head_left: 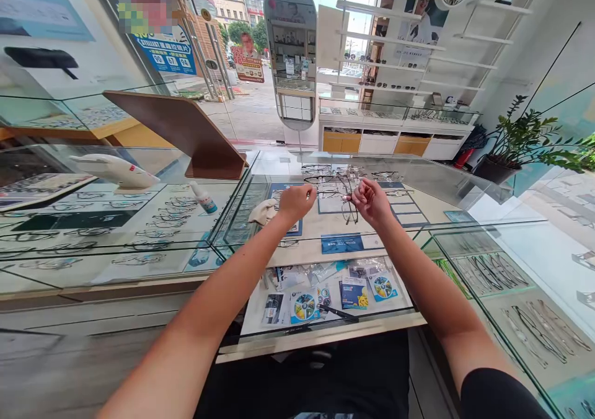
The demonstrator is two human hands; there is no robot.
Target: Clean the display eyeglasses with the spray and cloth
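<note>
Both my arms reach over a glass display counter. My right hand [369, 202] pinches a pair of thin dark-framed eyeglasses [349, 211] that hangs from its fingertips above the counter. To the left, my left hand [296, 202] is curled, with a beige cloth [264, 212] beside its wrist; what its fingers hold, if anything, is too small to tell. Several more glasses [318, 171] lie just beyond the hands. Below them is a dark blue card [342, 243] on the counter.
A brown stand [186, 127], a white hand-shaped display [116, 171] and a small bottle [203, 198] stand on the left counter. Leaflets [304, 306] and a black pen [338, 313] lie near the front edge. An oval mirror [292, 53] and a potted plant [499, 165] stand farther back.
</note>
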